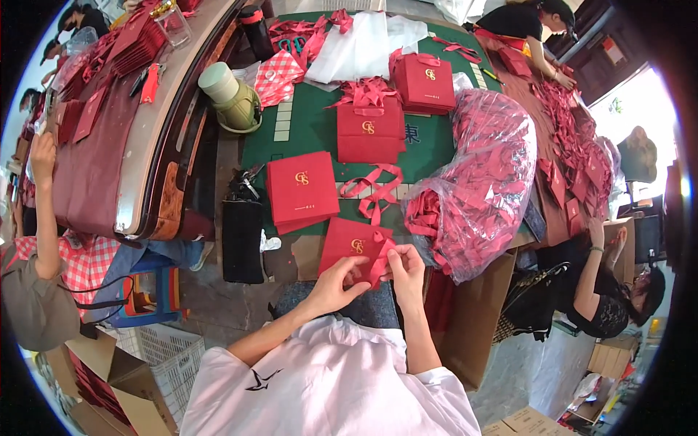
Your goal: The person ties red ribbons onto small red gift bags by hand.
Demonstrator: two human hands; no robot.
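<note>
At the near table edge lies a flat red paper bag (342, 241) with gold print. Its red ribbon (379, 263) lies over its right side. My right hand (405, 273) pinches the ribbon between thumb and fingertips. My left hand (337, 286) is over the bag's lower part, its thumb and fingers apart, with the fingertips close to the ribbon's left side. Just beyond is a neat stack of red bags (302, 192). Loose red ribbon (374, 190) lies right of that stack.
Bagged red ribbons (483, 182) bulge at the right. More bags (369, 134) and another stack (425, 86) stand farther back. A green-and-white flask (231, 98) and a black pouch (243, 240) are leftward. People work at side tables; a cardboard box (476, 320) stands at lower right.
</note>
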